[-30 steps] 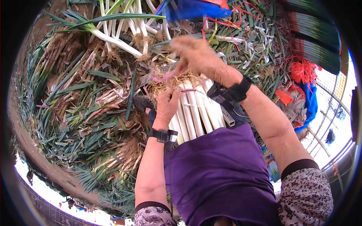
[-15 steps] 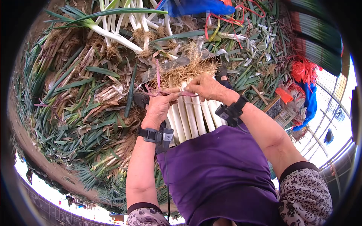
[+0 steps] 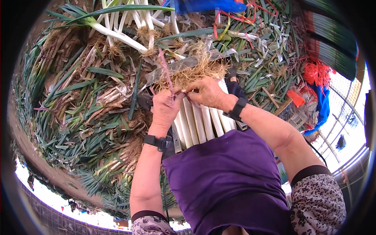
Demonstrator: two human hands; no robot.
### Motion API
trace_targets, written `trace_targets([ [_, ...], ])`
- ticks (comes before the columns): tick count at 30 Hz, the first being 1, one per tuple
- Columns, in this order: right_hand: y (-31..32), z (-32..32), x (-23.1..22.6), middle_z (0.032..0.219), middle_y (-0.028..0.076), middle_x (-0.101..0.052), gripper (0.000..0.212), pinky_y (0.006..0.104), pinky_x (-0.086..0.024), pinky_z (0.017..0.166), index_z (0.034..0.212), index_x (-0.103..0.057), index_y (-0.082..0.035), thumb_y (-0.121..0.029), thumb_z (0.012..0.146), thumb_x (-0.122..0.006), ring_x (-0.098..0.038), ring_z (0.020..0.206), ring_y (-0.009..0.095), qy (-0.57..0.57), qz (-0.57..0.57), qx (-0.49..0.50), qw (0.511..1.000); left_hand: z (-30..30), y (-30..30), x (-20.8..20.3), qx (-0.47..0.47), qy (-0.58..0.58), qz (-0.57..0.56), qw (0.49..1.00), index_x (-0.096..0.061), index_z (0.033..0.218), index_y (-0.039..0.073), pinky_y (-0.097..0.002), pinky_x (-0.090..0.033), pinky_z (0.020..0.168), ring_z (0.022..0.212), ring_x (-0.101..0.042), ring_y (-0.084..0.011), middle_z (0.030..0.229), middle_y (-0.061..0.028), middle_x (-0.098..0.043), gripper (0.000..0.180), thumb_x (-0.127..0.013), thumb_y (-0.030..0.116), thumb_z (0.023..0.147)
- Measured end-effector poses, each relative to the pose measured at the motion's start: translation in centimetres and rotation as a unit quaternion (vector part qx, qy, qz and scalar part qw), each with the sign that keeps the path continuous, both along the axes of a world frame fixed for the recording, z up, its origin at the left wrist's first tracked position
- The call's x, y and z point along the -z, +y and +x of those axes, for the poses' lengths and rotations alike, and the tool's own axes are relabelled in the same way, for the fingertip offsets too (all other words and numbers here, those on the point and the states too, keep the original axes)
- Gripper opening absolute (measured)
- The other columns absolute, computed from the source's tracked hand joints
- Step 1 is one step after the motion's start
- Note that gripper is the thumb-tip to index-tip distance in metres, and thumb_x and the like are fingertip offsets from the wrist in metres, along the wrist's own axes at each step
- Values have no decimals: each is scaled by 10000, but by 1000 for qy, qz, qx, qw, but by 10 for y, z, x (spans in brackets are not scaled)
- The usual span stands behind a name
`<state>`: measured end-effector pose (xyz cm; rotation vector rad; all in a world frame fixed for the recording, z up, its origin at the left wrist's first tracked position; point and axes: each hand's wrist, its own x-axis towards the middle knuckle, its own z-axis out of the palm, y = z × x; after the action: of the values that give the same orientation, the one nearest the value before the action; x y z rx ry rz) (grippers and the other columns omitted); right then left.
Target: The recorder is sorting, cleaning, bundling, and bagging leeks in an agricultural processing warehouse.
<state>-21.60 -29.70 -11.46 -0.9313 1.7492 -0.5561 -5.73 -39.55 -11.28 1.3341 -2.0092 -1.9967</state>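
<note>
A bundle of leeks (image 3: 199,121) lies in front of me, white stalks side by side, with a mass of tan roots (image 3: 192,72) at the far end. Pinkish-purple tie string (image 3: 166,70) runs across the stalks just below the roots. My left hand (image 3: 164,105) is closed on the string at the bundle's left side, and a loose end rises above it. My right hand (image 3: 207,93) pinches the string over the middle of the stalks, close to the left hand. The stalks' lower part disappears under my purple apron (image 3: 223,176).
Loose leeks (image 3: 117,35) lie at the far left. Trimmed leaves (image 3: 90,137) cover the ground on both sides. Red string (image 3: 317,70) and a blue bag (image 3: 323,105) sit to the right, below stacked leek bundles (image 3: 329,43). A blue cloth (image 3: 207,6) is at the far edge.
My left hand has turned and curled more tightly round the string, nearer the right hand. Both wrists have rotated, and the string now stands in a twist between the fingers.
</note>
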Motion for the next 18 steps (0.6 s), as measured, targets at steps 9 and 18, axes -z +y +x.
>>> trace_targets([
  [9, 0, -1, -12, 632, 68, -624, 141, 255, -436, 475, 911, -637, 33, -96, 875, -592, -544, 471, 116, -154, 41, 107, 981, -10, 12, 15, 71, 60, -321, 942, -652, 765, 55, -358, -461, 592, 629, -562, -279, 675, -88, -576, 67, -712, 30, 754],
  [18, -26, -29, -11, 662, 68, -647, 114, 253, -479, 476, 845, -664, 24, -81, 802, -650, -613, 499, 129, -232, 149, 23, 961, -4, 12, 14, 96, 49, -329, 938, -609, 742, 49, -364, -459, 570, 673, -571, -289, 691, -99, -566, 79, -679, 74, 767],
])
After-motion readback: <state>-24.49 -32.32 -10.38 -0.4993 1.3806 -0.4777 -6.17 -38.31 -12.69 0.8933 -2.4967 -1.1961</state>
